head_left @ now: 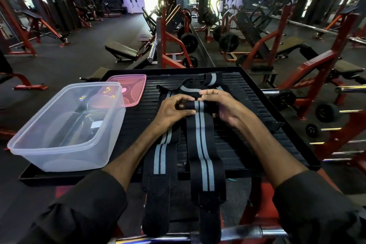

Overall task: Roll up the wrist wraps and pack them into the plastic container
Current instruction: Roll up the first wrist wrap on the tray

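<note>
Black wrist wraps with grey stripes lie on a black ribbed platform [257,109]. One long wrap [204,160] runs toward me and hangs over the platform's near edge. Its far end is a small roll [198,105], pinched between my left hand [174,111] and my right hand [223,105]. A second wrap [161,156] lies flat beside it on the left. Another wrap [213,78] is bunched behind my hands. The clear plastic container [39,144] stands open at the platform's left with no wraps inside.
A pink lid [136,85] lies behind the container. A steel bar [247,233] crosses below the platform's near edge. Red gym machines, benches and weight plates [189,42] fill the dark floor around.
</note>
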